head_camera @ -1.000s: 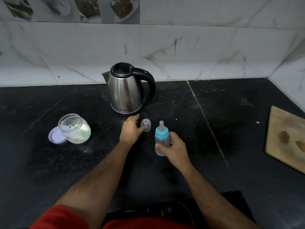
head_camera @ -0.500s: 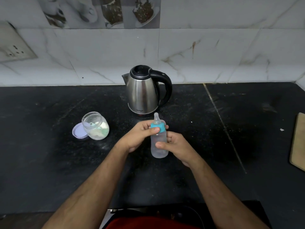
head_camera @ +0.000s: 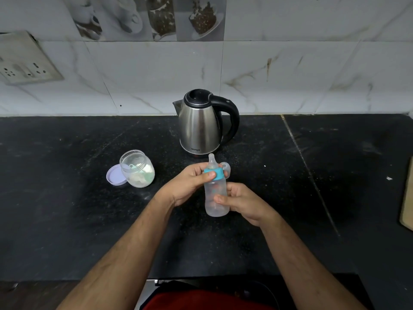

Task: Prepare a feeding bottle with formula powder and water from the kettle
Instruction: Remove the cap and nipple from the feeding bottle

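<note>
A clear feeding bottle [head_camera: 215,193] with a teal collar [head_camera: 216,173] and a silicone teat is held upright above the black counter [head_camera: 67,209]. My right hand [head_camera: 240,203] grips the bottle's body. My left hand [head_camera: 190,184] closes its thumb and fingers on the teal collar. The bottle's clear cap [head_camera: 225,167] lies on the counter just behind it. A steel kettle [head_camera: 201,125] with a black handle stands behind, lid closed. To the left an open clear jar [head_camera: 138,168] holds pale formula powder and a scoop, tilted against its lilac lid [head_camera: 114,176].
A tiled wall rises behind the counter, with a socket plate [head_camera: 24,61] at the upper left. A wooden board's edge [head_camera: 407,198] shows at the far right. A seam in the counter runs diagonally to the right of the kettle.
My left hand left the clear cap on the counter and moved onto the bottle's teal collar. The bottle was lifted slightly toward me, and the camera view shifted left.
</note>
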`<state>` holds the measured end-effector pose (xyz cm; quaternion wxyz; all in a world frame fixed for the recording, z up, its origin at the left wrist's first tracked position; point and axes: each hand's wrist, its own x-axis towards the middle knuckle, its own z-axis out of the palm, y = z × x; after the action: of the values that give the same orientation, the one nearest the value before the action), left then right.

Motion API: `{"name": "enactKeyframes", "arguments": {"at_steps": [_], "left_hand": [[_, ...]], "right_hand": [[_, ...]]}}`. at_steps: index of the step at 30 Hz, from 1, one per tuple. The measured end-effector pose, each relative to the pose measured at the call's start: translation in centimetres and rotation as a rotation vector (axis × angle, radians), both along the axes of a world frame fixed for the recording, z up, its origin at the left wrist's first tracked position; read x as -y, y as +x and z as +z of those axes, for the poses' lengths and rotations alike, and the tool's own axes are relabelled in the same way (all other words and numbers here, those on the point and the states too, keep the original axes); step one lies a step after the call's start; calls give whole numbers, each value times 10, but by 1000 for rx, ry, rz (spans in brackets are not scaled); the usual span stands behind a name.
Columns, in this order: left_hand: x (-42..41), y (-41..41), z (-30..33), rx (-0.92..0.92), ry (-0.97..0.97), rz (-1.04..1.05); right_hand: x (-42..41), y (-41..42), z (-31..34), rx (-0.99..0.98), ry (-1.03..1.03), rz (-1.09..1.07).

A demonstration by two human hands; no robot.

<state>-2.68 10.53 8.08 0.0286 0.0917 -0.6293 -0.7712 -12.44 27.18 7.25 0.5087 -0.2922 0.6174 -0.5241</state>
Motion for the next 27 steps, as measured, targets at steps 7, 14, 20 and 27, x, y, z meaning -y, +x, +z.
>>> {"name": "enactKeyframes", "arguments": {"at_steps": [7, 14, 20, 27], "left_hand": [[-12, 1, 0, 1, -91, 85], [-23, 6, 0, -5, -114, 203], [-28, 8, -7, 33, -124, 283], [-9, 13, -2, 84, -77, 194]], "right_hand": [[-2, 4, -4, -66, -37, -78], [2, 19, -8, -248, 3, -191], [10, 36, -16, -548, 150, -347], [7, 19, -8, -267, 7, -57]]}}
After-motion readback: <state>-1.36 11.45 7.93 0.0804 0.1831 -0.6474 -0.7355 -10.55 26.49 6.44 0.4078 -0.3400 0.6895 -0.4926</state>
